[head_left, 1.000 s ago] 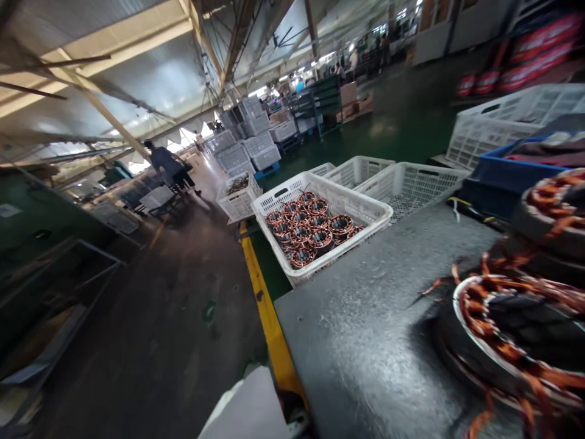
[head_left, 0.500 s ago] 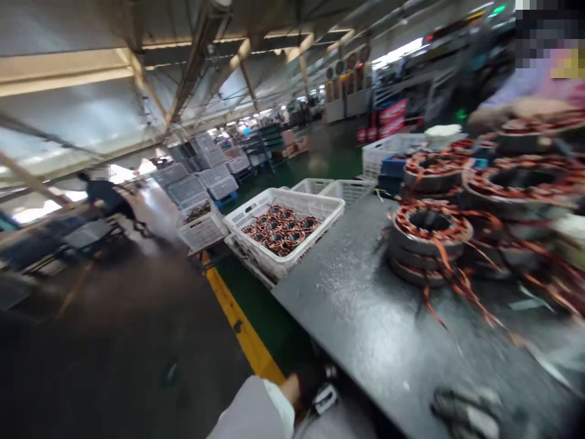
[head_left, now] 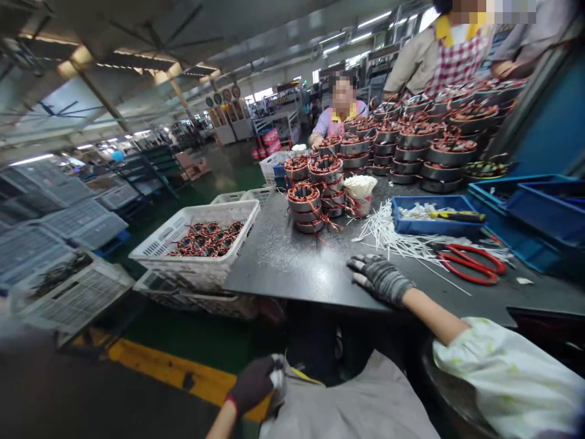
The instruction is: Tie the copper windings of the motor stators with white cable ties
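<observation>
My right hand [head_left: 379,277], in a grey striped glove with pale fingertips, rests palm down on the dark metal table [head_left: 292,274], fingers stretched out and holding nothing. Beyond it lie loose white cable ties [head_left: 384,231], and to its right red-handled pliers [head_left: 475,262]. Low beside my grey apron [head_left: 347,408] is my left hand [head_left: 256,384], in a dark glove with bent fingers. What those fingers hold, if anything, I cannot make out. Motor stators with copper windings [head_left: 305,207] stand stacked past the right hand.
A white crate [head_left: 201,262] of small wound stators stands left of the table. Right of the ties are a blue tray [head_left: 434,213] with a yellow-black tool and more blue bins [head_left: 548,210]. Co-workers sit or stand behind further stator stacks [head_left: 411,146]. A yellow floor line [head_left: 169,372] runs below.
My view has swung right, bringing the pliers, ties, blue trays and more co-workers into sight. My right hand stays on the table; more of my left hand shows beside the apron.
</observation>
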Tool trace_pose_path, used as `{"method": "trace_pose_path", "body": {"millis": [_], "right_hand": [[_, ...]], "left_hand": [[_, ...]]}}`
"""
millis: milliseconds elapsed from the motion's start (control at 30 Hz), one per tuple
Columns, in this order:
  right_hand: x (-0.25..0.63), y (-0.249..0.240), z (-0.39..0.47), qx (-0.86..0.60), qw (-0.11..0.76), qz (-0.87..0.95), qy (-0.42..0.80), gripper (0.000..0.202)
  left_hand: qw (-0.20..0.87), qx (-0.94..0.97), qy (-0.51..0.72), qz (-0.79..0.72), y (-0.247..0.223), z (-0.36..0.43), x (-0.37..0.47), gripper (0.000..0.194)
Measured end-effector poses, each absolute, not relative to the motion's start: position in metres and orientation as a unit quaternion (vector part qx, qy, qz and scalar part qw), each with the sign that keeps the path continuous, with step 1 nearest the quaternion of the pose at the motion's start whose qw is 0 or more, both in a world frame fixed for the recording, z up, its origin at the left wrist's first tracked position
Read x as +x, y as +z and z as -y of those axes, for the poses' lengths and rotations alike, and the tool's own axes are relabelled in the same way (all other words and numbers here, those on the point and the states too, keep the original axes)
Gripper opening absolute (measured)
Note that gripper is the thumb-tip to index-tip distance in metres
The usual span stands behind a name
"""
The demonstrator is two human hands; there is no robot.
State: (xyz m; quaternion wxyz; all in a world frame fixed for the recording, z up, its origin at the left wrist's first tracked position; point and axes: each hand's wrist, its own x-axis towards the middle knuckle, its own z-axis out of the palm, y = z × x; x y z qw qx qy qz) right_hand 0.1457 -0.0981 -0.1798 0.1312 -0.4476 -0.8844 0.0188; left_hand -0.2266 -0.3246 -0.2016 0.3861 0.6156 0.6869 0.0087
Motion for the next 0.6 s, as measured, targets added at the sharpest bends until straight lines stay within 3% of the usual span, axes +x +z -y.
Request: {"method": "trace_pose_path", "body": {"millis": [100,167,267,367,433,600], "right_hand": [[0.156,-0.173,0.076,-0.539,0.108,0.835,-0.014,0.042],[0.150,-0.168,0.066,-0.545,0.115,0.830,-0.027,0.042],[0.124,-0.165,0.056,-0.494,0.122,0.861,-0.018,0.044],[0.104,-0.167,0.039,-0.468,0.113,0.877,0.015,0.047],[0.105,-0.168,0.022,-0.515,0.110,0.850,0.007,0.048],[0.128,-0.171,0.009,-0.566,0.128,0.814,-0.008,0.041]], "left_hand": [[0.313,0.688,0.191,-0.627,-0.133,0.258,-0.220,0.048],[0.145,0.751,0.316,-0.562,-0.080,0.189,-0.200,0.046],[-0.069,0.793,0.309,-0.520,-0.021,0.080,-0.158,0.046],[-0.044,0.784,0.246,-0.569,-0.003,-0.002,-0.122,0.053],[-0.010,0.785,0.247,-0.568,-0.008,-0.037,-0.114,0.046],[0.074,0.779,0.306,-0.542,-0.025,-0.074,-0.135,0.046]]}}
